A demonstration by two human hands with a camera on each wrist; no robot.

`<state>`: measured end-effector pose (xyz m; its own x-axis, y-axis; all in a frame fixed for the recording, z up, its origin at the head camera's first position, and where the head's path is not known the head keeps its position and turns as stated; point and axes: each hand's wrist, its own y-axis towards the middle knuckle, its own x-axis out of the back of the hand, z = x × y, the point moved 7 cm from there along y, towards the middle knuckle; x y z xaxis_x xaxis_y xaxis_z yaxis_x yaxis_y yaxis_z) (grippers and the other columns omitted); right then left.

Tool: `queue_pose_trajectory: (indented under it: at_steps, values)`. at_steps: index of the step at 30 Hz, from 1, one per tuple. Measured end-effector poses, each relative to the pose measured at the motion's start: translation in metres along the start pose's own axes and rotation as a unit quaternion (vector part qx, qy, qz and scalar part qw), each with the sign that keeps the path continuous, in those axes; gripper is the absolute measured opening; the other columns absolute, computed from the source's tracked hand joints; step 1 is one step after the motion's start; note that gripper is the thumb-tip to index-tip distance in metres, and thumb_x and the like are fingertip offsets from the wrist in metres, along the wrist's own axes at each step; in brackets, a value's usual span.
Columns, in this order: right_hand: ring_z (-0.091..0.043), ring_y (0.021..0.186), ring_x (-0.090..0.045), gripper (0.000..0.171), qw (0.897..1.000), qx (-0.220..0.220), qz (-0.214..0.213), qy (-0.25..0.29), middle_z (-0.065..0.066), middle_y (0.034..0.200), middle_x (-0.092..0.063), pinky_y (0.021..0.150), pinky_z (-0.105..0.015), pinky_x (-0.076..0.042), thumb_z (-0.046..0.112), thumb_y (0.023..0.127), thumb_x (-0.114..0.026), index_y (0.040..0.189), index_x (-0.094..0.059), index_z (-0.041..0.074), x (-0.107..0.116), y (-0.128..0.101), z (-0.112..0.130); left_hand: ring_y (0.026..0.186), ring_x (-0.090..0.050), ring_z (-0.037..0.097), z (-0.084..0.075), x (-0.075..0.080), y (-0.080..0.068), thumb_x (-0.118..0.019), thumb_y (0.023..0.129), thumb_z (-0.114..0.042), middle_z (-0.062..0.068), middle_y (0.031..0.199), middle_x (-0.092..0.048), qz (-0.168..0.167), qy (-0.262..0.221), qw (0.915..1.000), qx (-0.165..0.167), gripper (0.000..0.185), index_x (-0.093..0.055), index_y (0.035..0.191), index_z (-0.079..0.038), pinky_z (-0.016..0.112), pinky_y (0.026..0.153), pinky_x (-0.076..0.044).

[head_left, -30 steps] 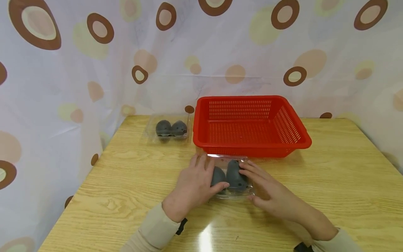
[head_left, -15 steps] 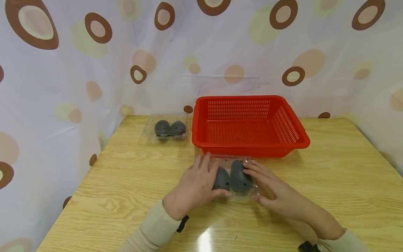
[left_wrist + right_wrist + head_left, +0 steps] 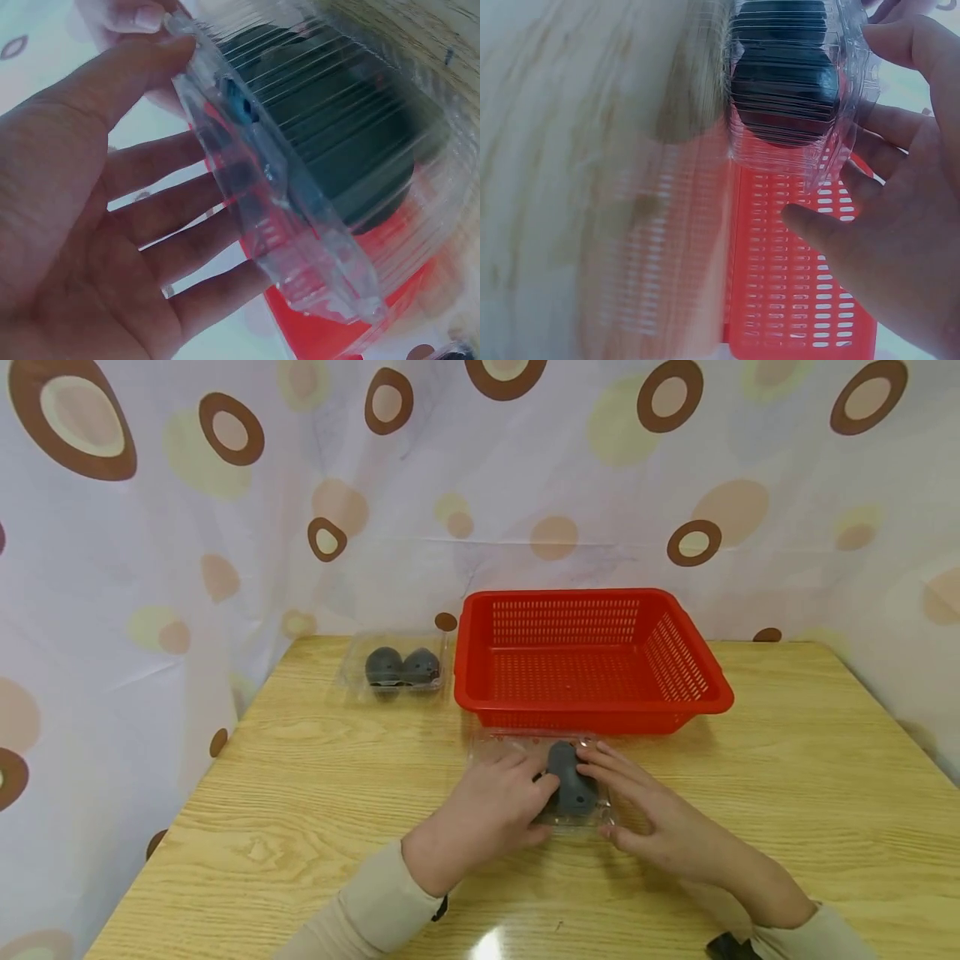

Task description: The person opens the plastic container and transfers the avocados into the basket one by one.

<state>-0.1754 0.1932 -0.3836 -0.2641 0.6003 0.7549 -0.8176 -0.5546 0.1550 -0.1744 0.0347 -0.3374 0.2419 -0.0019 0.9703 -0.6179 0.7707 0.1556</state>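
The left hand point(image 3: 487, 806) lies over the left half of a clear plastic clamshell box point(image 3: 577, 814), its fingers curled across the top and its thumb along the near edge, so it has hold of that side. From the left wrist view the same hand point(image 3: 97, 225) shows a spread palm with the fingers point(image 3: 172, 217) behind the ribbed plastic wall point(image 3: 300, 247) and the thumb bent over its rim.

The right hand point(image 3: 660, 827) meets the box from the other side, fingers nearly straight and laid against its right wall and top, thumb down at the near corner. In the right wrist view that hand point(image 3: 900, 225) is loosely spread beside the box point(image 3: 795, 97), fingertips touching the plastic.

Inside the box sit dark grey rounded pieces point(image 3: 572, 781); one shows plainly between the hands, and the other is under the left hand. The box rests on the wooden counter point(image 3: 300, 793), near its middle, just in front of a red slotted basket point(image 3: 705, 689) that stands toward the far edge.

To the left of the basket, near the far left corner of the counter, a second clear box point(image 3: 360, 681) holds two more dark grey pieces point(image 3: 401, 667). Behind the counter hangs a pale curtain with brown rings point(image 3: 225, 527).
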Motion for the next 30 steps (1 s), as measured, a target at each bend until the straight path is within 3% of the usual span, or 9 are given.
queue_pose_trajectory:
  at_steps: [4, 8, 12, 15, 18, 22, 26, 30]
  values:
    - [-0.010, 0.155, -0.009, 0.064, 1.000, 0.011, -0.012, 0.004, -0.002, 0.164, -0.027, 0.111, 0.000, -0.007, 0.020, 0.094, -0.068, 0.152, -0.040, 0.022, -0.0014, 0.0002, 0.0013, 0.104, -0.068, 0.012, -0.0030, 0.0006, 0.0019, -0.075, 0.083, -0.053, -0.003, 0.114, -0.070, -0.006, 0.031, 0.9994, -0.016, 0.044, -0.069, 0.112, -0.021, 0.030, 0.093, -0.056]
    - [-0.016, 0.155, -0.011, 0.063, 1.000, 0.005, -0.027, -0.005, -0.001, 0.164, -0.027, 0.112, -0.003, -0.009, 0.030, 0.094, -0.068, 0.151, -0.041, 0.022, -0.0018, 0.0013, 0.0020, 0.100, -0.069, 0.011, -0.0047, 0.0023, 0.0029, -0.075, 0.084, -0.052, -0.004, 0.109, -0.072, -0.007, 0.055, 0.9979, -0.033, 0.042, -0.070, 0.112, -0.021, 0.029, 0.091, -0.056]
    - [-0.030, 0.151, -0.022, 0.064, 0.999, -0.025, -0.041, -0.020, -0.002, 0.164, -0.023, 0.120, -0.039, -0.032, 0.036, 0.093, -0.069, 0.150, -0.042, 0.025, -0.0009, 0.0004, 0.0018, 0.092, -0.069, 0.009, -0.0062, 0.0038, 0.0040, -0.075, 0.087, -0.043, -0.004, 0.103, -0.073, -0.002, 0.066, 0.9965, -0.051, 0.033, -0.071, 0.111, -0.021, 0.025, 0.078, -0.058]
    - [-0.038, 0.145, -0.030, 0.067, 0.997, -0.044, -0.055, -0.012, -0.006, 0.162, -0.023, 0.106, -0.068, -0.037, 0.035, 0.092, -0.071, 0.151, -0.041, 0.023, 0.0006, -0.0017, 0.0025, 0.091, -0.069, 0.009, -0.0064, 0.0042, 0.0052, -0.075, 0.088, -0.034, -0.004, 0.103, -0.073, 0.010, 0.064, 0.9961, -0.060, 0.027, -0.071, 0.110, -0.020, 0.024, 0.075, -0.058]
    - [-0.039, 0.137, -0.040, 0.072, 0.995, -0.065, -0.069, 0.009, -0.009, 0.156, -0.029, 0.101, -0.066, -0.043, 0.033, 0.089, -0.074, 0.150, -0.039, 0.018, 0.0015, -0.0038, 0.0024, 0.091, -0.069, 0.009, -0.0063, 0.0044, 0.0056, -0.075, 0.087, -0.031, -0.004, 0.104, -0.072, 0.023, 0.059, 0.9958, -0.065, 0.025, -0.071, 0.110, -0.020, 0.024, 0.076, -0.058]
    - [-0.031, 0.115, -0.056, 0.077, 0.990, -0.113, -0.071, 0.047, -0.012, 0.135, -0.043, 0.089, -0.046, -0.057, 0.033, 0.087, -0.077, 0.149, -0.036, 0.012, 0.0005, -0.0057, -0.0006, 0.087, -0.069, 0.008, -0.0064, 0.0055, 0.0056, -0.073, 0.088, -0.027, -0.004, 0.101, -0.072, 0.023, 0.062, 0.9951, -0.074, 0.021, -0.072, 0.108, -0.020, 0.023, 0.072, -0.058]
    - [-0.018, 0.093, -0.060, 0.082, 0.981, -0.147, -0.049, 0.120, -0.013, 0.112, -0.053, 0.076, -0.027, -0.057, 0.028, 0.088, -0.076, 0.151, -0.028, 0.006, -0.0036, -0.0060, -0.0044, 0.085, -0.068, 0.008, -0.0068, 0.0051, 0.0072, -0.072, 0.088, -0.026, -0.005, 0.099, -0.072, 0.020, 0.072, 0.9946, -0.072, 0.018, -0.072, 0.105, -0.021, 0.023, 0.069, -0.057]
    - [-0.011, 0.080, -0.060, 0.084, 0.972, -0.152, -0.030, 0.175, -0.013, 0.099, -0.055, 0.070, -0.025, -0.056, 0.017, 0.090, -0.073, 0.153, -0.020, 0.002, -0.0081, -0.0057, -0.0055, 0.080, -0.068, 0.009, -0.0089, 0.0024, 0.0101, -0.073, 0.087, -0.028, -0.005, 0.096, -0.072, 0.026, 0.084, 0.9951, -0.046, 0.014, -0.070, 0.099, -0.022, 0.024, 0.064, -0.056]
